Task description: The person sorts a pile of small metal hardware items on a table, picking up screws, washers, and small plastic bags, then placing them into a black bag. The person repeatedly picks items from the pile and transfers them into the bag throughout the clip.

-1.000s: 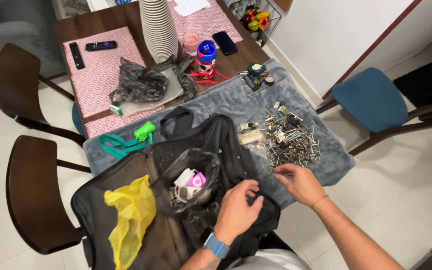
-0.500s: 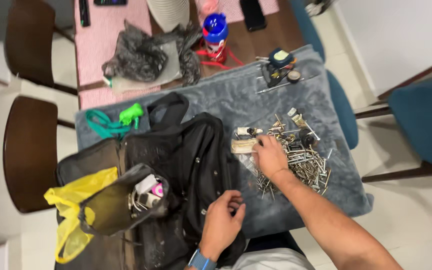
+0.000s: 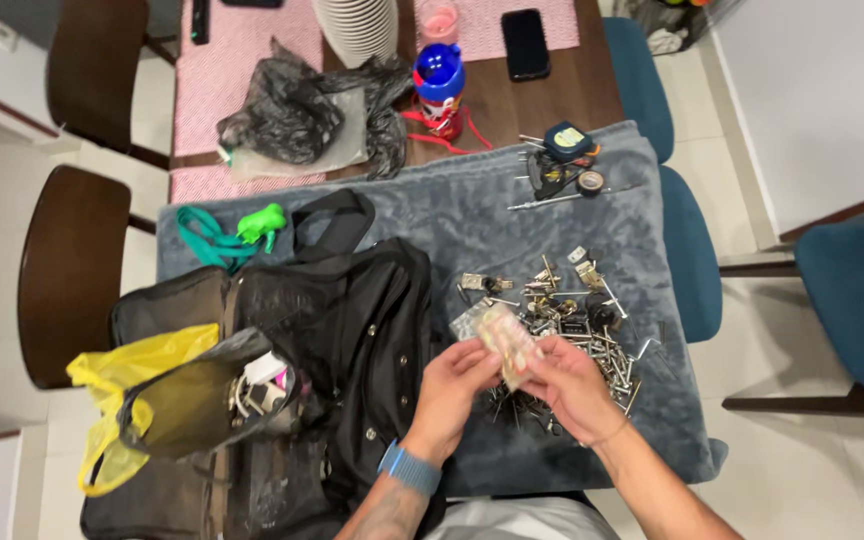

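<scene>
Head view: small clear packet (image 3: 505, 340), contents too blurry to tell.
Left hand (image 3: 455, 385) and right hand (image 3: 564, 383) both pinch it, just above the screw pile (image 3: 592, 335).

Colours on a table spread with a grey plush blanket (image 3: 492, 210), a black bag (image 3: 352, 320) and silver hardware.

Both hands hold a small clear packet (image 3: 505, 340) with tan contents above a heap of silver and brassy screws and bolts (image 3: 592, 335). The left wrist wears a blue watch band (image 3: 410, 468). At the blanket's left edge lie a yellow plastic bag (image 3: 122, 375), a teal strap (image 3: 202, 245) and a bright green clip (image 3: 262, 222). Towards the far edge, the dark brown tabletop (image 3: 542, 100) carries a pink-and-white patterned placemat (image 3: 232, 60), a crumpled dark grey bag (image 3: 277, 105), a blue-and-red bottle (image 3: 440, 85) and a black phone (image 3: 525, 42).
</scene>
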